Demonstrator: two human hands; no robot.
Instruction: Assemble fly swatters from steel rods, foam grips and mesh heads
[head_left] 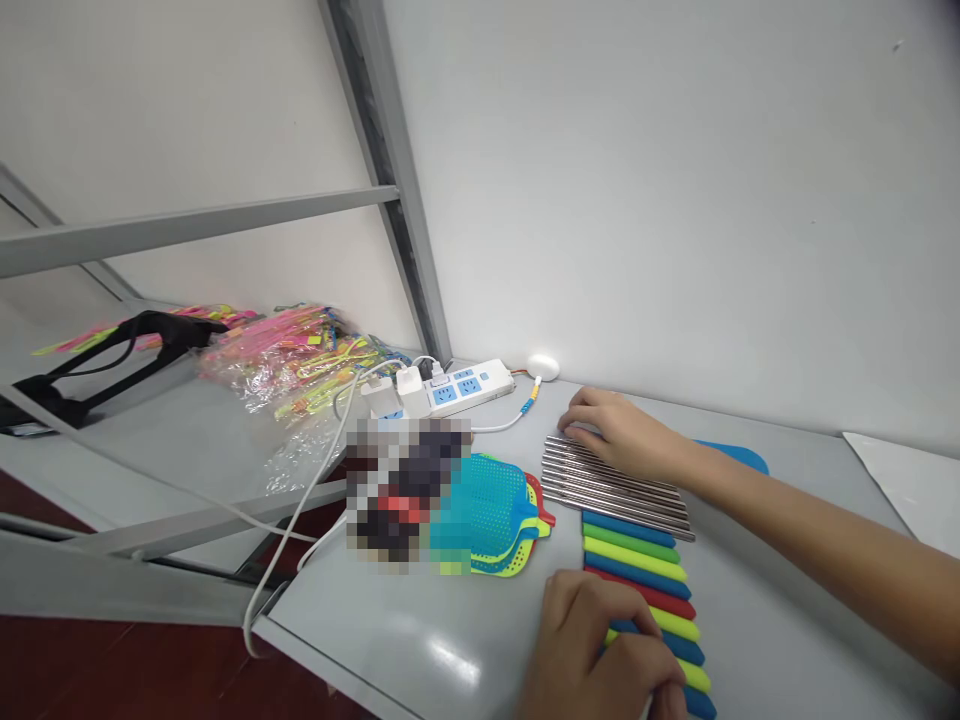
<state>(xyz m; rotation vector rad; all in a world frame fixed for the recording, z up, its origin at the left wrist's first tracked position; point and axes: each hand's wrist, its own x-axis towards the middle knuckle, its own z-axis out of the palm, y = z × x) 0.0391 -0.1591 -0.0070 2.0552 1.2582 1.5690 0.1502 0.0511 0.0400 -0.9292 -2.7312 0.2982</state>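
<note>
A row of slim metal tubes lies side by side on the grey table. My right hand is over the far side of this row, its bent fingers and thumb apart at the tubes' left ends. Nearer to me runs a row of coloured plastic handles in blue, green, yellow and red. My left hand is curled over the near handles; its fingertips are partly hidden, and what they grip cannot be made out. Left of the tubes are stacked perforated fly swatter heads, blue on top.
A white power strip with plugs and a round white device sit by the wall. White cables hang over the left edge. Bagged colourful pieces and a black frame occupy the shelf. A blue flat piece lies behind my right arm.
</note>
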